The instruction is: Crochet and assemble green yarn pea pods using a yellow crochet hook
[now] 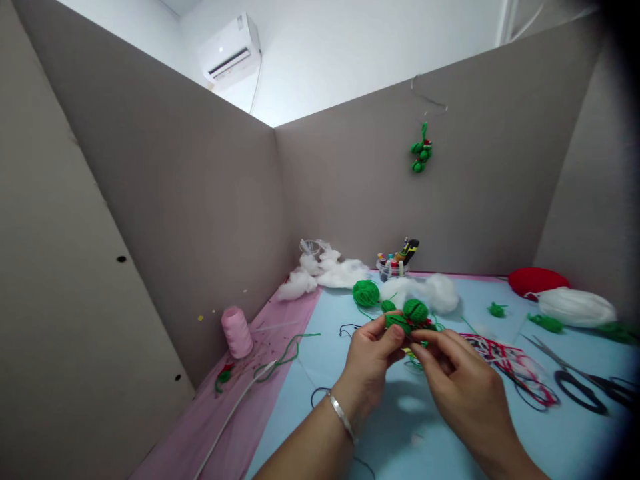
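A small green crocheted figure [415,311] with rounded lobes and a bit of red is held up over the table. My left hand [369,357] is closed on its left side, thumb pressed against one green lobe. Close beside it, my right hand [463,380] pinches with thumb and forefinger at the figure's lower right edge; what lies between those fingertips is too small to make out. Behind the hands sit a green yarn ball [366,293] and a smaller green ball [388,306]. Red and white yarn strands [520,367] lie right of my right hand.
Black-handled scissors [580,390] lie at the right. White stuffing [345,273] and a cup of pens [393,268] stand along the back. A pink thread spool [237,332] and white cable [235,410] are at left. A similar green figure [421,157] hangs on the partition.
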A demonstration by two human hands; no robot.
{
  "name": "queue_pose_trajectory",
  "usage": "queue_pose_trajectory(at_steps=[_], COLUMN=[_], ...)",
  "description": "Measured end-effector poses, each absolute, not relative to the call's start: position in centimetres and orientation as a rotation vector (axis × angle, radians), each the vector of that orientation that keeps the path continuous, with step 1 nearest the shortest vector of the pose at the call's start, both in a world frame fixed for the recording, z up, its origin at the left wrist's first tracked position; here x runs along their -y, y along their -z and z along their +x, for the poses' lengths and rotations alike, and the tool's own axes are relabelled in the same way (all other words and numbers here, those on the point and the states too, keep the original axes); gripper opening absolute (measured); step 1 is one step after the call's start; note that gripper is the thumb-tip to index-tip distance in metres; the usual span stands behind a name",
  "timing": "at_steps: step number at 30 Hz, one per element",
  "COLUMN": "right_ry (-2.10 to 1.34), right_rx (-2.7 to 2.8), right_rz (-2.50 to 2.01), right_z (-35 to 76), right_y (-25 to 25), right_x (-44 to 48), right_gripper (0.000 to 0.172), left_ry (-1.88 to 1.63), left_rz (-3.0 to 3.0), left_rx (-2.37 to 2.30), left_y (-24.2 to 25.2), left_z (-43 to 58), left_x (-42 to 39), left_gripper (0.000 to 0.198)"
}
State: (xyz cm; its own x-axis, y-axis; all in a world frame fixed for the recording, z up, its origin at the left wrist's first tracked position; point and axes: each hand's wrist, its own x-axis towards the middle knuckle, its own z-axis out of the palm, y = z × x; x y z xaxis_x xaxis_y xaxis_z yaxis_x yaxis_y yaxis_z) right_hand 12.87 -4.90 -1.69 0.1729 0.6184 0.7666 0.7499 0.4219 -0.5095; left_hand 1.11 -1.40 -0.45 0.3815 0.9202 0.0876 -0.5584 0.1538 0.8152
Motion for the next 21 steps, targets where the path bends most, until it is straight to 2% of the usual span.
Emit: queue_pose_trajectory(at_steps=[5,8,15,21], right_ry=[0.335,0.415,0.188,0.073], right_rx=[1.639,1.583,1.322,1.43], right_rz=[-1.23,-1.192,-1.315,-1.272], right_z=[12.9,13.2,15.1,14.6], right_y=[1.3,0.4,-0.9,0.1], right_x=[5.3,5.7,5.5,5.2], right_gripper=[0.024,0.023,0.021,0.016], left_ry=[-1.132,-1.116,-1.061,-0.984], left_rz=[0.709,0.649,0.594,0.531], left_rx=[-0.52,-0.545,-0.552,-0.488], left_y=[0.5,0.4,0.0,-0.2], left_z=[1.0,0.8,0.3,-0.2], left_x=[1.0,0.9,0.4,0.3], left_gripper=[0.04,0.039,0.032,0.031])
